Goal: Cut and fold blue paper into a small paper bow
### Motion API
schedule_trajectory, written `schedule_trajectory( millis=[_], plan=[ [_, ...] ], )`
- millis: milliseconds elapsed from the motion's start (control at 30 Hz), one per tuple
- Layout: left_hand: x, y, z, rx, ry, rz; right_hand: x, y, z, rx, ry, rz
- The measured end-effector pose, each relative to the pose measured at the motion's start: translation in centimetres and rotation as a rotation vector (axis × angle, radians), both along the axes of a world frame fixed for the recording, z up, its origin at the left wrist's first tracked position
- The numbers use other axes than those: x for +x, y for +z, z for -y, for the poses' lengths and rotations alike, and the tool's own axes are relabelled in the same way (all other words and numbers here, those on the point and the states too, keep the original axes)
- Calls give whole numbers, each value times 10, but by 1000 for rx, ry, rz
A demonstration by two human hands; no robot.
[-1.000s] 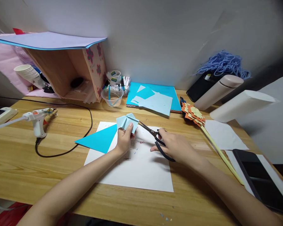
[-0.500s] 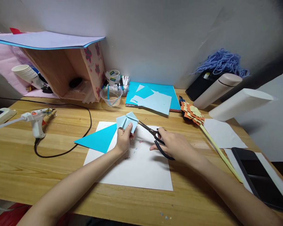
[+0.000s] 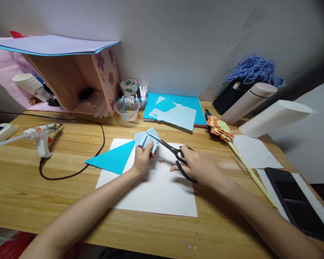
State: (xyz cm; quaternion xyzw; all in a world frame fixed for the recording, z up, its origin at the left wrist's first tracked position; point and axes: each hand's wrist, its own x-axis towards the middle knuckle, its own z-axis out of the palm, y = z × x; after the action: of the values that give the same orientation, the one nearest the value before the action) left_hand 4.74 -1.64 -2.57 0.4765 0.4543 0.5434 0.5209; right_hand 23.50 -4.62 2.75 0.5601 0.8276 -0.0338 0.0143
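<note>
My left hand (image 3: 143, 158) pinches a folded light blue paper piece (image 3: 152, 143) between thumb and fingers, above a white sheet (image 3: 162, 198). Black-handled scissors (image 3: 175, 151) are in my right hand (image 3: 198, 163), their handle loops spread and the blade tips at the paper's right edge. A bright blue paper triangle (image 3: 115, 158) lies partly on the white sheet, left of my left hand. Tiny paper scraps dot the sheet below the held piece.
A white glue gun (image 3: 44, 138) with a black cord stands at left. Behind are an open box (image 3: 108, 72), a clear cup (image 3: 127, 109) and blue papers (image 3: 178, 114). An orange paper flower (image 3: 220, 128), bottles and a black phone (image 3: 294, 201) are at right.
The light blue paper has shifted very slightly right in my left hand. The scissors and my right hand have moved a little to the left.
</note>
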Motion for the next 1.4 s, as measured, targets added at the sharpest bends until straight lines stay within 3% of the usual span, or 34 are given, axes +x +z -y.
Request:
schedule_trajectory(
  millis=[300,1400],
  plan=[
    [1,0,1,-31,-48,-22,-3,-6,0,170,1,65],
    [2,6,4,-35,-99,36,-5,-17,-1,267,-11,51]
  ],
)
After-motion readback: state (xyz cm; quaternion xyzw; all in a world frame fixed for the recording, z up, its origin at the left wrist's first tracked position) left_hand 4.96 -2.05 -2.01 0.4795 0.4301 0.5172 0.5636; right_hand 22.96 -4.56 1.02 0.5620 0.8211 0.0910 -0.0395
